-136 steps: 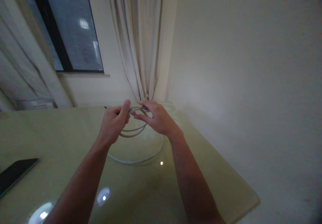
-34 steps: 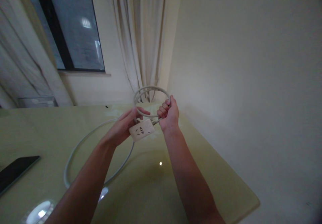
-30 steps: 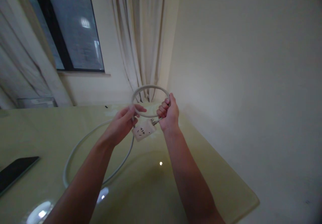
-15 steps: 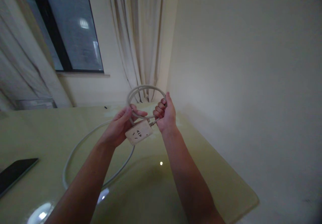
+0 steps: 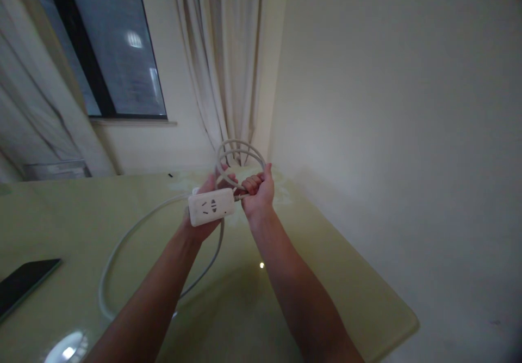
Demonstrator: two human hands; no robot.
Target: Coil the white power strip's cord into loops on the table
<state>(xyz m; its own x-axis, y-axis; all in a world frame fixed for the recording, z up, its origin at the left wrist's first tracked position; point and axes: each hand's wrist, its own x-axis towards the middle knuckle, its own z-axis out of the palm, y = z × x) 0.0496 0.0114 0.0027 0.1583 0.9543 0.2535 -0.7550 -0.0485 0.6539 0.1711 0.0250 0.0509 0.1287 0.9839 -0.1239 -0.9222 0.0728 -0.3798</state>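
A white power strip (image 5: 212,207) with socket holes hangs above the table, its face turned toward me. Behind it is my left hand (image 5: 203,231), partly covered by the strip, its fingers closed about the lower left of the coiled grey-white power cord (image 5: 241,142). My right hand (image 5: 258,195) grips the coil's right side in a fist, thumb up, beside the end where the cord enters the strip. From under the left hand, a long loop of cord drops to the table and curves round to the left.
The pale green glossy table (image 5: 322,276) ends at a rounded right corner near the wall (image 5: 391,134). A dark flat tablet-like object (image 5: 28,281) lies at the left. Curtains (image 5: 234,53) and a window (image 5: 114,42) stand beyond. A small black item (image 5: 170,175) rests near the far edge.
The power strip has swung left and levelled out, now in front of my left hand. My right hand has moved slightly left and down, with the coil still in it.
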